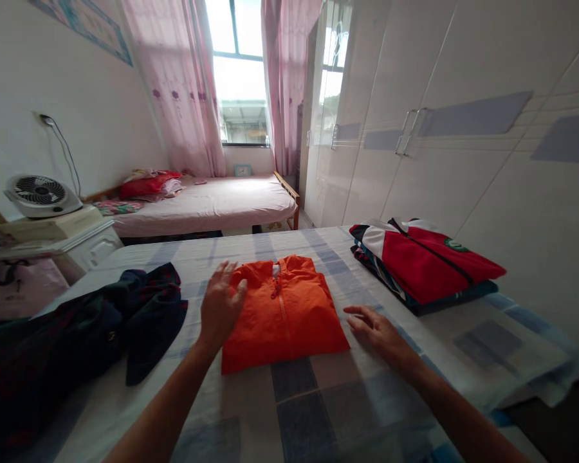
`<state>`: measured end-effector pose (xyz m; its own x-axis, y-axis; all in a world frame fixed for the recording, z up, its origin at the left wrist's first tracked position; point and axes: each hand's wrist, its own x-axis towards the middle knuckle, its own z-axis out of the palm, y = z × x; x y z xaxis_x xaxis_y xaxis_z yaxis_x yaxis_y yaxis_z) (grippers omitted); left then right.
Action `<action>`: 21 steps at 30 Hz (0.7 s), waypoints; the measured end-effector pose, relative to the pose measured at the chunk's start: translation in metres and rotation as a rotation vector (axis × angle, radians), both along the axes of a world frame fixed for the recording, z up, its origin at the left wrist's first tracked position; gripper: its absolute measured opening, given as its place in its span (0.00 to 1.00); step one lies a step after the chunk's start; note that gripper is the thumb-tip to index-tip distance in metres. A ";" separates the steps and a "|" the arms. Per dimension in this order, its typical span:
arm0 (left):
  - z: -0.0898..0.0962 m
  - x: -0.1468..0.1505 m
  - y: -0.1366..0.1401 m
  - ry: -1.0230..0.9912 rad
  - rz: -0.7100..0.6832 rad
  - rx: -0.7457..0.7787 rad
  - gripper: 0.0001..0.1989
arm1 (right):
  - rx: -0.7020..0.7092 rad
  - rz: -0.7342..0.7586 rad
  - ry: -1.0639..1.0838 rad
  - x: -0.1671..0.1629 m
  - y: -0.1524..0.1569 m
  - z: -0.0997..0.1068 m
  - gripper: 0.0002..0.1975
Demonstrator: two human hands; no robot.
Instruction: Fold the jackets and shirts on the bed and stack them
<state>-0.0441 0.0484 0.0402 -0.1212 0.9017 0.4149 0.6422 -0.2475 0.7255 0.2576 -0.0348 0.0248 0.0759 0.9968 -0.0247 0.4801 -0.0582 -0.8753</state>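
An orange zip jacket [294, 308], folded into a near-rectangle, lies flat in front of me with its collar toward the window. My left hand [222, 305] is at the jacket's left edge, fingers stretched out and thumb apart over the cloth; whether it presses down I cannot tell. Just off the right edge hovers my right hand [374, 328], its fingers loosely extended and nothing in them. To the right sits a stack of folded clothes with a red, white and black jacket [424, 257] on top. Dark plaid clothing [101, 328] lies crumpled at the left.
All the clothes rest on a bed with a blue-and-white checked sheet [361, 411]. Beyond stands a second bed [222, 199] below the curtained window. White wardrobes [415, 173] line the right side. A fan [43, 193] stands on a cabinet at left, near a pink bag [24, 289].
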 end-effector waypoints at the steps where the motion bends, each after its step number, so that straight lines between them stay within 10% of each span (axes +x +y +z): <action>1: -0.002 -0.009 0.002 -0.100 0.074 -0.090 0.29 | -0.014 -0.005 0.020 -0.001 0.010 0.000 0.21; 6: -0.016 -0.020 0.009 -0.282 -0.045 -0.309 0.24 | -0.052 0.026 0.150 -0.028 0.056 0.004 0.21; 11: -0.010 -0.003 0.014 -0.289 -0.136 -0.213 0.21 | 0.226 -0.050 0.144 -0.044 0.062 0.003 0.16; 17: -0.010 0.001 0.018 -0.112 -0.007 -0.171 0.28 | 0.160 -0.161 -0.233 -0.030 0.056 -0.006 0.15; 21: 0.010 0.013 0.011 0.250 0.006 0.017 0.26 | 0.445 -0.080 -0.389 -0.053 0.061 0.029 0.24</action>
